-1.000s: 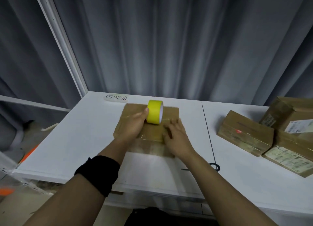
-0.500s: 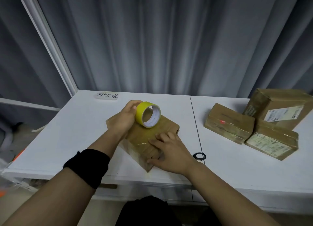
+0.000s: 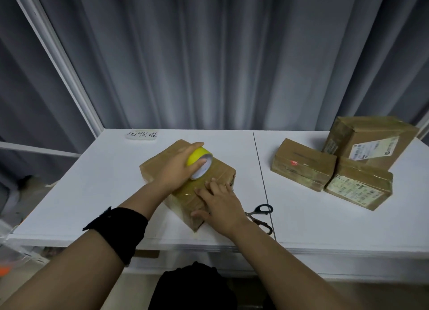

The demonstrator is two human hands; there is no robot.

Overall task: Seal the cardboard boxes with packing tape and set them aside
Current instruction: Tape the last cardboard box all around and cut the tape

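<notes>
Head view, low centre: my right hand (image 3: pixel 220 207) lies flat, fingers (image 3: pixel 210 186) straight, pressing the tape strip (image 3: pixel 185 190) onto the box (image 3: pixel 157 166) in the middle of the counter (image 3: pixel 81 193). Beyond it my left hand (image 3: pixel 174 170) grips the yellow tape roll (image 3: pixel 196 155) on the box top. If my right hand lifts early, the strip could peel or wrinkle as I pull.

Four cardboard boxes (image 3: pixel 157 168) (image 3: pixel 304 163) (image 3: pixel 371 137) (image 3: pixel 358 189) sit on one bench (image 3: pixel 92 193): one central, three grouped right. There is one yellow tape roll (image 3: pixel 197 155), one pair of scissors (image 3: pixel 261 213), one paper label (image 3: pixel 142 134) and two hands (image 3: pixel 176 168) (image 3: pixel 222 205).
</notes>
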